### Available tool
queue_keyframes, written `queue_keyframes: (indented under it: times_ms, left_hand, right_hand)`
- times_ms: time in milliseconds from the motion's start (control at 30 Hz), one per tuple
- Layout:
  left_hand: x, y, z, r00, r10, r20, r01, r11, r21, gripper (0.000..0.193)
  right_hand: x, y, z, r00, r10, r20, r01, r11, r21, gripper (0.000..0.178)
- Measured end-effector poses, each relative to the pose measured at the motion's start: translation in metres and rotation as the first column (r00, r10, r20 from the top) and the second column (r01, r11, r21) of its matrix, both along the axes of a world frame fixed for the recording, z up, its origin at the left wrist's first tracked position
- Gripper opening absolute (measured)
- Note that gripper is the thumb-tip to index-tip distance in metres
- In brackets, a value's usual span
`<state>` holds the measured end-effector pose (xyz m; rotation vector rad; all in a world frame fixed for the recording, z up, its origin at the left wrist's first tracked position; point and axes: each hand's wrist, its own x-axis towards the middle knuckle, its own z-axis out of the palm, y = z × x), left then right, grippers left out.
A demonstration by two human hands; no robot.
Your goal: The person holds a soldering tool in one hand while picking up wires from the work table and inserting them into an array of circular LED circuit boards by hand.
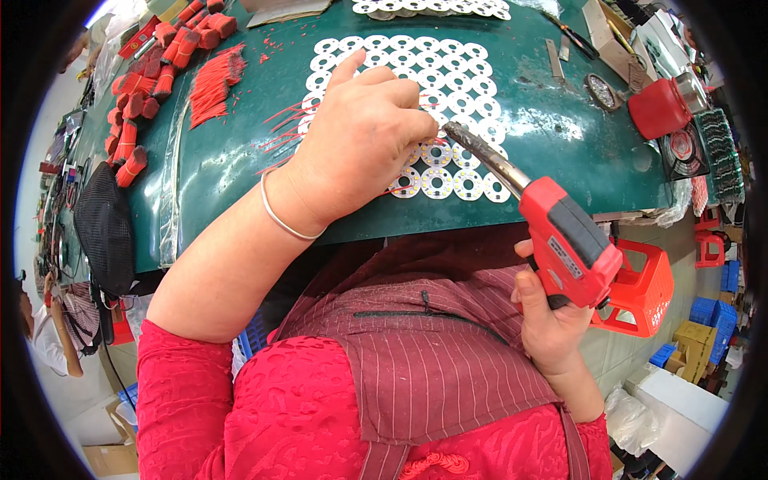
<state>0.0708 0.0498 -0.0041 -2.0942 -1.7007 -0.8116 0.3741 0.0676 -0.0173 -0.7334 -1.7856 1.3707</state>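
Observation:
My right hand [550, 324] is wrapped around the grip of a red and black soldering gun [566, 236]. The gun's dark, scorched metal tip points up and left, close to the fingertips of my left hand [364, 136]. That hand is closed in a pinch over a panel of round white LED circuit boards [460, 82], its index finger raised. Thin red wires [282, 126] fan out to the left from beneath it; the pinched ends are mostly hidden. Small yellow chips show on the nearest row of boards, and a red wire lies across one of them.
Bundles of red wire [166, 72] and a loose pile of red wires [214, 86] lie at the left of the green table [264, 204]. At right are a round tin [600, 90], a red bottle [658, 108] and pliers [572, 34]. A red stool [644, 292] stands beside me.

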Motion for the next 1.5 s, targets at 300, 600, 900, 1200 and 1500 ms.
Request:
queue_keyframes:
  times_ms: [300,600,900,1200,1500]
  left_hand:
    - [0.000,-0.001,0.000,1.000,0.003,0.009,-0.003,1.000,-0.014,0.010]
    - [0.000,-0.001,0.000,1.000,0.000,0.007,0.000,1.000,-0.006,0.011]
    - [0.000,-0.003,0.002,0.996,-0.066,0.056,0.061,0.994,0.092,0.010]
    - [0.007,-0.024,0.013,0.999,0.031,-0.041,-0.034,0.997,-0.062,0.010]
    - [0.010,-0.023,0.005,1.000,0.023,0.010,-0.023,1.000,-0.011,0.011]
  right_hand:
    - [-0.002,0.000,0.003,0.999,-0.006,0.054,0.006,1.000,-0.001,0.034]
    - [0.001,0.003,-0.002,1.000,0.011,-0.022,-0.010,0.997,0.074,0.047]
    - [0.008,0.001,-0.002,0.999,0.042,-0.012,-0.041,0.996,0.074,0.048]
    - [0.019,-0.005,0.001,0.997,0.044,-0.067,-0.047,0.998,-0.047,0.047]
    - [0.017,-0.007,0.001,0.997,0.060,-0.050,-0.063,0.996,-0.056,0.047]
